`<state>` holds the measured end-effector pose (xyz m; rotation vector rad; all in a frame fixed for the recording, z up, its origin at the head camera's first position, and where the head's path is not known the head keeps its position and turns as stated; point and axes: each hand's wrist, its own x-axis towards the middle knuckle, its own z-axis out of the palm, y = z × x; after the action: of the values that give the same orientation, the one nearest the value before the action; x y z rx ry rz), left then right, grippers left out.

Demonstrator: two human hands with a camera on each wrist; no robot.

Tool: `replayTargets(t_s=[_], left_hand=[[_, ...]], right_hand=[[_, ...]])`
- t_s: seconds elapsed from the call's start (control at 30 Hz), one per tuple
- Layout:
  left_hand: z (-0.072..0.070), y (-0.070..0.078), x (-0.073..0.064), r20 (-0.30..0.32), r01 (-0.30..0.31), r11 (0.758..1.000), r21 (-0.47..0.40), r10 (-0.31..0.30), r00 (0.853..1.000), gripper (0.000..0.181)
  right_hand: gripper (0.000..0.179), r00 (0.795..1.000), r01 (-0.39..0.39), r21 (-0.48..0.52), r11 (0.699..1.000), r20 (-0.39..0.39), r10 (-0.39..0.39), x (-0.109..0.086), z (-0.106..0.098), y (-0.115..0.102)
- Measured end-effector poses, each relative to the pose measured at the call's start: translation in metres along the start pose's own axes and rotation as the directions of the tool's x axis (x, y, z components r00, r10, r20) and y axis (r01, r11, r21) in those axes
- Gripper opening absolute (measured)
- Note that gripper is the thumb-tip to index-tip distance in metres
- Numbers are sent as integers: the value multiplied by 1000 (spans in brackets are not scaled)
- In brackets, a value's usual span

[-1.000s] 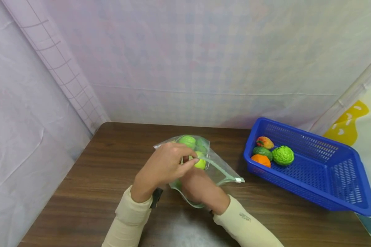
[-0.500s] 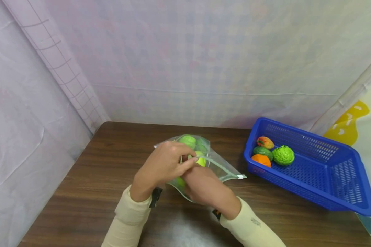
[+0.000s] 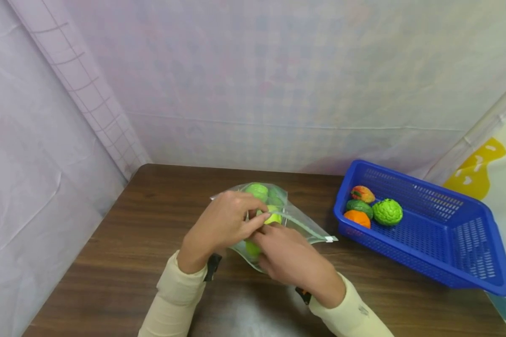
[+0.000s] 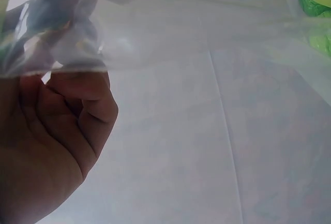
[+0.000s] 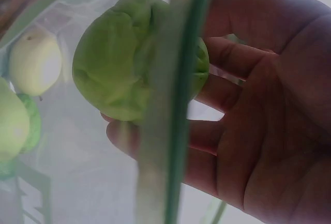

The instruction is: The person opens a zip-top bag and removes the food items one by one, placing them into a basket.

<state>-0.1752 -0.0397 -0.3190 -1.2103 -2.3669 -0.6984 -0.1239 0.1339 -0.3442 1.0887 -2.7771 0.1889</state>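
Observation:
A clear zip bag (image 3: 297, 222) with a green zip strip lies near the middle of the table, holding several green and yellow-green fruits (image 3: 257, 191). My left hand (image 3: 225, 220) pinches the upper edge of its mouth between thumb and fingers. In the left wrist view the film hides part of that left hand (image 4: 62, 125). At the mouth, under the left hand, is my right hand (image 3: 293, 257). In the right wrist view its fingers (image 5: 222, 61) curl round a round green creased vegetable (image 5: 114, 63), kind unclear. The zip strip (image 5: 176, 100) crosses in front of them.
A blue perforated basket (image 3: 417, 255) stands at the table's right. In its left end sit an orange (image 3: 357, 218), a dark green fruit (image 3: 359, 207), a red-orange fruit (image 3: 362, 194) and a bumpy green one (image 3: 387, 212). White sheeting (image 3: 253, 84) hangs behind the brown table (image 3: 152, 215).
My right hand has drawn back toward the lower right from deeper in the bag, and the green vegetable by it shows slightly farther right. The left hand has kept its pinch.

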Motion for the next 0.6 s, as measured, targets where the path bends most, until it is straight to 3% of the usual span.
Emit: replayTargets(t_s=[0.13, 0.4, 0.6], left_hand=[[0, 0, -1, 2, 3, 1000, -12, -3, 1000, 11], [-1, 0, -2, -12, 12, 1000, -22, -12, 1000, 12], [-2, 0, -2, -11, 21, 999, -25, -22, 1000, 12]], right_hand=[[47, 1000, 16, -8, 1000, -12, -16, -5, -5, -1], [42, 993, 72, -30, 997, -92, -75, -14, -15, -2], [34, 993, 86, 3, 996, -79, -85, -20, -25, -2]])
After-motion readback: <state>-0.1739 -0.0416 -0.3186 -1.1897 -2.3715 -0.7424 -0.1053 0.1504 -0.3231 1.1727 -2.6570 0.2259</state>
